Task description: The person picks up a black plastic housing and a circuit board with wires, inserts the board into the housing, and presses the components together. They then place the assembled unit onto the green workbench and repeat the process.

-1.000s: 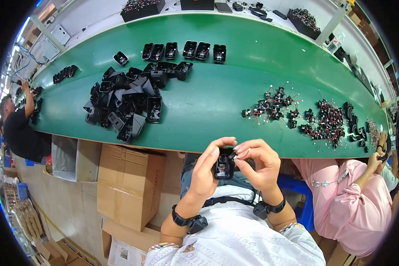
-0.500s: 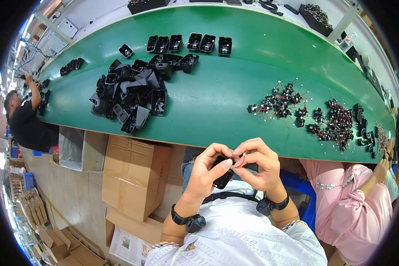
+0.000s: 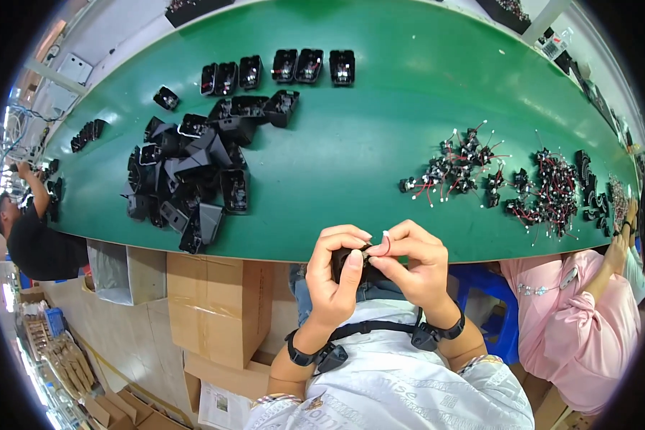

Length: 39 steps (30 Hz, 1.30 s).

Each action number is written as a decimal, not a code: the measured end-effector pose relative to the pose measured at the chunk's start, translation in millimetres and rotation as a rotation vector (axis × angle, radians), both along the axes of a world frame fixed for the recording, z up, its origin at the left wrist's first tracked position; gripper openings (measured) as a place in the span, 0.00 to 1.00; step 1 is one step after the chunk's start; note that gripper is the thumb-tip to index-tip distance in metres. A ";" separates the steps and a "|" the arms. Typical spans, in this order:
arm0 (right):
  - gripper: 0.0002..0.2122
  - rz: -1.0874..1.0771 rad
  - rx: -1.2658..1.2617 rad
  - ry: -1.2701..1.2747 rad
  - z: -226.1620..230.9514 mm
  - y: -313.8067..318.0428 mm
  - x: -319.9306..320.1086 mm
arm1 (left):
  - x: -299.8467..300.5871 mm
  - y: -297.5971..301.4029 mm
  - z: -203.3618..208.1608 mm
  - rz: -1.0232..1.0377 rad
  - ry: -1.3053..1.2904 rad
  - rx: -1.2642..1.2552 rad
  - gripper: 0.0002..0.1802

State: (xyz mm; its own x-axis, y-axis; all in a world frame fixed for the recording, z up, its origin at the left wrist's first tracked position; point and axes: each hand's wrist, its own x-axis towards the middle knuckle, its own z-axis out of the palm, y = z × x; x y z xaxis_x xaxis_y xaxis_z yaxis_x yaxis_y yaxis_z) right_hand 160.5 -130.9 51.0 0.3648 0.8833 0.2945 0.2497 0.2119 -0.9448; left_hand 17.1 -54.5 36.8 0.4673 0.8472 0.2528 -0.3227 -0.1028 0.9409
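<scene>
A small black plastic housing (image 3: 339,261) sits in my left hand (image 3: 328,278), whose fingers and thumb close around it, just off the table's near edge. Most of the housing is hidden behind those fingers. My right hand (image 3: 421,266) meets it from the other side, thumb and index finger pinched on a thin red wire (image 3: 389,247) that loops up over the fingertips. A tiny white connector (image 3: 385,233) shows at the top of this wire. What else lies between the fingertips is too small to make out.
The green table (image 3: 330,172) bears a heap of black housings (image 3: 206,221) at left and a row of housings (image 3: 342,69) behind. Black parts with red wires (image 3: 455,168) lie at right. A cardboard box (image 3: 208,308) stands below; co-workers in black (image 3: 39,251) and pink (image 3: 570,322) flank me.
The view has shifted, so the table sits differently in it. Both hands stay together; the housing has tilted and shows less, and the red wire now loops higher over my right fingertips.
</scene>
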 end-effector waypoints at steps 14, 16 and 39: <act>0.08 -0.013 0.012 -0.022 1.0 12.1 -10.1 | -5.1 18.8 3.5 -0.103 -0.154 -0.688 0.27; 0.08 -0.019 0.045 -0.140 5.3 12.6 -11.0 | -5.8 19.2 4.0 -0.105 -0.210 -0.734 0.25; 0.08 0.369 0.318 -0.655 15.9 24.7 30.7 | 2.2 13.6 -0.9 -0.185 -0.242 -0.887 0.19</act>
